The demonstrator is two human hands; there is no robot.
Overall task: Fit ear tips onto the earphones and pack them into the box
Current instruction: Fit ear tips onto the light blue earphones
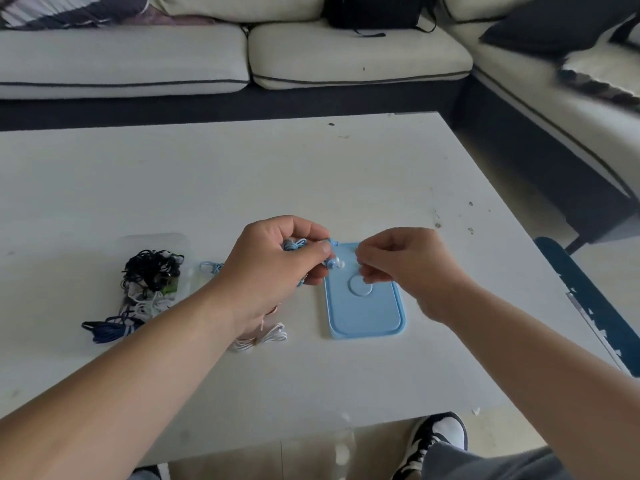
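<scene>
My left hand [277,261] grips a coiled pair of light blue earphones [294,244] above the table, with one earbud carrying a white ear tip [337,264] sticking out toward the right. My right hand [398,268] hovers just right of that earbud, fingers curled and pinched together; whether it holds a small ear tip I cannot tell. Under both hands lies a light blue box [367,313], flat on the white table [242,188], with a round mark in its middle.
At the left a clear tray [180,244] holds tangled black, white and dark blue earphones [149,271]. A white and pink cable bundle [266,336] lies near my left forearm. A loose blue cord [209,266] lies beside the tray. Sofas stand beyond the table.
</scene>
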